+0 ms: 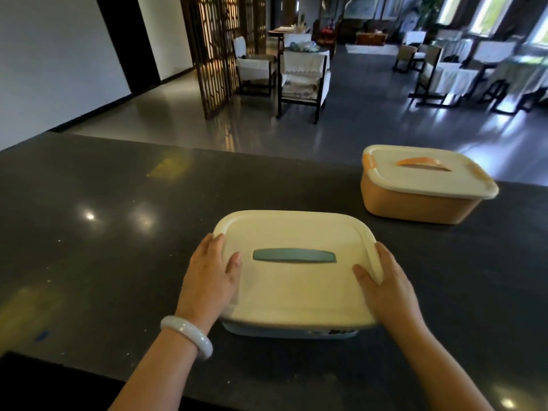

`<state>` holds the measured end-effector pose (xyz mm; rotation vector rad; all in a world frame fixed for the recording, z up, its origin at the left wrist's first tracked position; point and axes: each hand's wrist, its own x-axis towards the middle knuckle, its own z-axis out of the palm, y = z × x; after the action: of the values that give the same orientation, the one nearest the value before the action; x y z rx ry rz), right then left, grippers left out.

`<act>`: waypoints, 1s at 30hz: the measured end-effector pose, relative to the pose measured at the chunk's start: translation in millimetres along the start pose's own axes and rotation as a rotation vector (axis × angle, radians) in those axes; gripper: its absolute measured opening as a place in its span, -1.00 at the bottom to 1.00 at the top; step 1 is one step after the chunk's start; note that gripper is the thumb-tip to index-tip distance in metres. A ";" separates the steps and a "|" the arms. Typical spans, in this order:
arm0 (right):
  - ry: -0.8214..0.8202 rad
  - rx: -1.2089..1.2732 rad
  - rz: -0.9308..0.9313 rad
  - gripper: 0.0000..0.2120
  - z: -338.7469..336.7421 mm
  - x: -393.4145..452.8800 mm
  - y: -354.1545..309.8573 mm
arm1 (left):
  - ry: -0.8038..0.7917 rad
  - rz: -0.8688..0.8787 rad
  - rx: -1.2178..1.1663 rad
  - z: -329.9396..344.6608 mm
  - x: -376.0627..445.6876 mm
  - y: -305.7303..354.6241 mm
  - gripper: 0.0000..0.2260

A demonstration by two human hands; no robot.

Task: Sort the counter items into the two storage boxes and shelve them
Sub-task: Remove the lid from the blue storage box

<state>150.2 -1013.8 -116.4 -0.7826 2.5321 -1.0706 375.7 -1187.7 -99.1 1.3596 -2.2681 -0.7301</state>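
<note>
Left hand (209,277) grips the left edge of the blue box (292,274), thumb up on the cream lid, fingers wrapped over the rim; a pale bangle (187,336) sits on that wrist. Right hand (387,287) clamps the opposite edge the same way. The box sits on the dark worktop (103,232), lid on, teal handle (294,256) centred between the hands. Well apart, far right, stands the orange box (421,185), lidded too.
</note>
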 end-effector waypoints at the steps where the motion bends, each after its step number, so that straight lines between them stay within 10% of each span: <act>1: 0.012 0.017 -0.002 -0.32 0.9 0.4 1.0 | 0.013 -0.022 -0.036 -0.7 1.1 1.1 -0.47; 14: 0.177 0.255 -0.071 -0.41 -43.6 12.1 8.8 | 0.135 0.040 -0.276 -17.1 -0.5 48.2 -0.55; 30: 0.490 0.293 0.220 -0.51 -195.6 -0.3 181.1 | -0.351 0.384 -0.242 146.0 -5.6 251.3 -0.49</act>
<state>-4.4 -796.8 -114.0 -0.1690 2.6546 -1.6626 122.5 -1050.6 -59.6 0.6972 -2.4972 -1.1267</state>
